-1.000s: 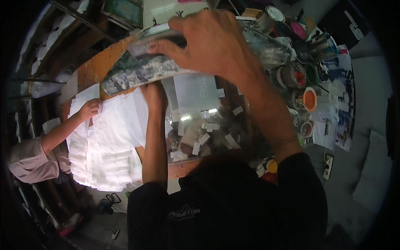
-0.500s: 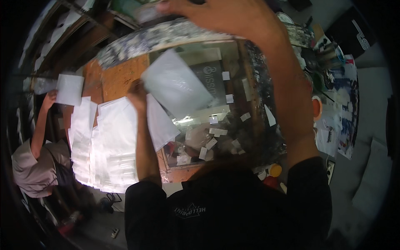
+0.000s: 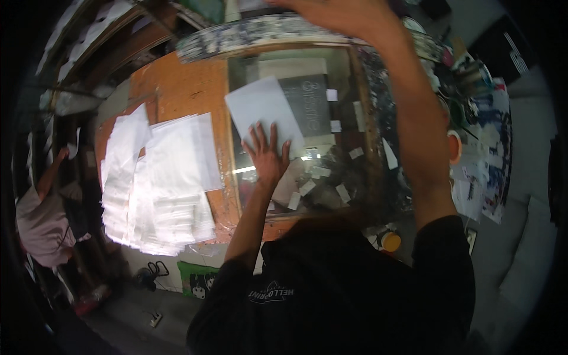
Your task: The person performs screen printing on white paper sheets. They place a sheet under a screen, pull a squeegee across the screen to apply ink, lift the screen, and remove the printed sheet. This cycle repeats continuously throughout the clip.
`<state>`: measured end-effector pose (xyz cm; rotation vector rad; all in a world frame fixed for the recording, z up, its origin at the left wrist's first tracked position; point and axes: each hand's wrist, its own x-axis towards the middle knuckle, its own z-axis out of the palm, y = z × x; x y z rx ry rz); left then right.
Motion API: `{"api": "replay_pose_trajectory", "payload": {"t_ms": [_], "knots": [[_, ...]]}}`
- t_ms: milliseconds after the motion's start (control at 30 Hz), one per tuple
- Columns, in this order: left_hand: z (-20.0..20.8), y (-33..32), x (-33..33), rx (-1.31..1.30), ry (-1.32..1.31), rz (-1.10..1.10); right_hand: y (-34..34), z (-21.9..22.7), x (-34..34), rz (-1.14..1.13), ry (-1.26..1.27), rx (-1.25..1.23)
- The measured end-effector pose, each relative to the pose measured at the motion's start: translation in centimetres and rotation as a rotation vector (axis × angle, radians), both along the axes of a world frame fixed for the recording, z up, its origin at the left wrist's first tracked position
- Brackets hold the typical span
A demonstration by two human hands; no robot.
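My left hand (image 3: 267, 155) lies flat with its fingers spread on the lower part of a plain white sheet (image 3: 260, 106). The sheet rests at a tilt on a glass-like panel (image 3: 245, 68), partly over a dark rectangle (image 3: 313, 112) with pale lettering. Beyond the far edge of the table is my right hand (image 3: 346, 19), stretched across above a paint-smeared bar (image 3: 248, 36). The top of the picture cuts off its fingers, so what they touch is hidden. Left of the panel, a large overlapping stack of white sheets (image 3: 171, 177) covers the orange-brown tabletop (image 3: 177, 83).
Small white tabs (image 3: 307, 187) are scattered on the panel. Cups and tools stand at the right, by an orange-rimmed container (image 3: 454, 147). A yellow lid (image 3: 390, 241) is near my right elbow. Another person (image 3: 44, 219) stands at the far left beside racks.
The white sheet has gone from my raised left hand down onto the panel, and that hand now presses flat on it. My right hand has shifted slightly up. The other person's sheet has moved.
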<state>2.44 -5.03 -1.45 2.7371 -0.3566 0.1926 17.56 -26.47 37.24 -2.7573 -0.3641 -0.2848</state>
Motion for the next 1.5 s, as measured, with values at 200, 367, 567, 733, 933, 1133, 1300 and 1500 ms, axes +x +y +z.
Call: {"api": "replay_pose_trajectory", "payload": {"t_ms": [200,367,567,733,933,1133,1300,1500], "knots": [[-0.3,-9.1,3.4,-0.065,-0.022,-0.274,-2.3,-0.2,0.0,0.148,0.100,0.129],[-0.5,-8.8,1.8,-0.036,0.002,-0.165,-2.5,-2.0,-0.8,0.183,-0.149,0.254],[0.1,-8.3,-1.1,0.024,0.043,-0.168,-3.2,-0.1,-0.5,0.132,-0.003,0.183],[0.7,-7.8,-1.5,-0.050,0.024,-0.175,-3.5,-1.5,0.0,0.283,-0.011,0.353],[9.3,-4.7,-2.0,-0.670,0.073,-0.092,-0.3,-7.6,-4.0,0.052,-0.289,0.084],[12.6,-1.2,-8.7,-2.040,0.900,0.486,1.5,-23.9,-15.5,0.045,-0.147,0.038],[7.8,-1.8,-7.4,-1.838,1.107,0.774,1.8,-29.7,-15.7,0.008,0.031,-0.125],[6.2,-1.2,-7.0,-1.901,1.099,0.884,1.9,-30.8,-16.1,0.057,0.056,-0.068]]}}
